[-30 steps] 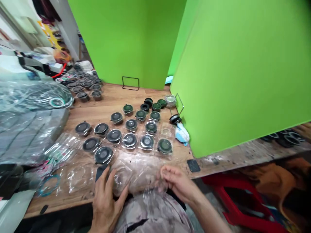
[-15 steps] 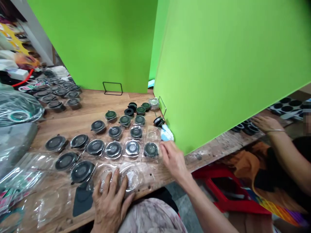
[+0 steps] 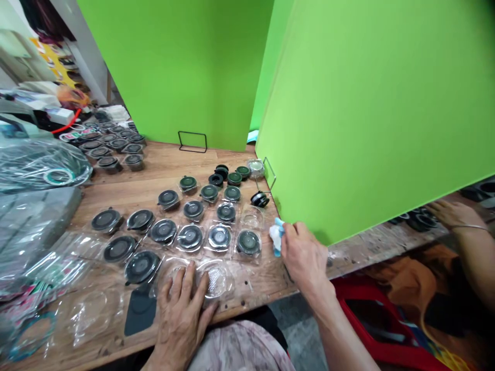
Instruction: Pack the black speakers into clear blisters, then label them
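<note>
My left hand [image 3: 183,312] lies flat with its fingers spread, the tips over a clear plastic blister shell [image 3: 221,280] near the table's front edge. A dark grey flat piece [image 3: 139,312] is just left of that hand. To the right, my right hand [image 3: 305,252] is closed on a small blue-and-white cloth [image 3: 276,236] beside the green panel. Several round black discs in clear shells stand in uneven rows ahead of my hands, the closest to the cloth being one disc [image 3: 248,242]. A bare black round piece [image 3: 259,199] sits by the panel's wire foot.
Tall green panels [image 3: 185,67] stand behind and to the right, on wire feet [image 3: 192,141]. Plastic-wrapped bundles [image 3: 42,165] and more packed discs [image 3: 109,164] crowd the left. Beyond the right panel, another person's hand [image 3: 456,214] is over black parts. A red stool [image 3: 359,319] stands below.
My right hand has gone from beside the cloth to gripping it, lifting it off the panel's base and shifting slightly right. My left hand stays on the shell. The view has turned a little left.
</note>
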`<act>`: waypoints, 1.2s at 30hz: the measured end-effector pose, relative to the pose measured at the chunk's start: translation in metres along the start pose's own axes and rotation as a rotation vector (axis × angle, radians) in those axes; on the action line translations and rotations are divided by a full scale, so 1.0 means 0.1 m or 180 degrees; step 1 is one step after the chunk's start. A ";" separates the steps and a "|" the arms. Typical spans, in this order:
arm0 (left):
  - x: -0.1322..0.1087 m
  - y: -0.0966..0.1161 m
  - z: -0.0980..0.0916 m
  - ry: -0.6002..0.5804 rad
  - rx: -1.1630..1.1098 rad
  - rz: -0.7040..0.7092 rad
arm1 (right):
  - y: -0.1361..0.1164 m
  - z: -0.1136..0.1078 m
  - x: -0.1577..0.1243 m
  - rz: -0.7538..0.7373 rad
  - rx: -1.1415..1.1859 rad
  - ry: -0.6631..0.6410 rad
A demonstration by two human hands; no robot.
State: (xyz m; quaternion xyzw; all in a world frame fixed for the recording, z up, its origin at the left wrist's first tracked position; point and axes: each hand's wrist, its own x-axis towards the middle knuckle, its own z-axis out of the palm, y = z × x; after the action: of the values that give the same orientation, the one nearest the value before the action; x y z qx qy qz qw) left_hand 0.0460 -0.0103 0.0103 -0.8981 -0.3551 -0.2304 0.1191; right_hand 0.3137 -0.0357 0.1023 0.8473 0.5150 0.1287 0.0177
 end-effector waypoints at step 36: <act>0.65 0.10 -0.52 -0.0471 -0.6406 -0.3770 | -0.06 0.52 -0.19 -0.0111 0.1269 -0.0146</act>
State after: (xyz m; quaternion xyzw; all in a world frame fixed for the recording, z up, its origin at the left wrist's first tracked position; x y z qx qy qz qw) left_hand 0.0778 0.0010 0.0869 -0.2927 -0.3817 -0.3744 -0.7928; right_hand 0.3121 -0.0444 0.0475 0.8277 0.5444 0.0046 -0.1364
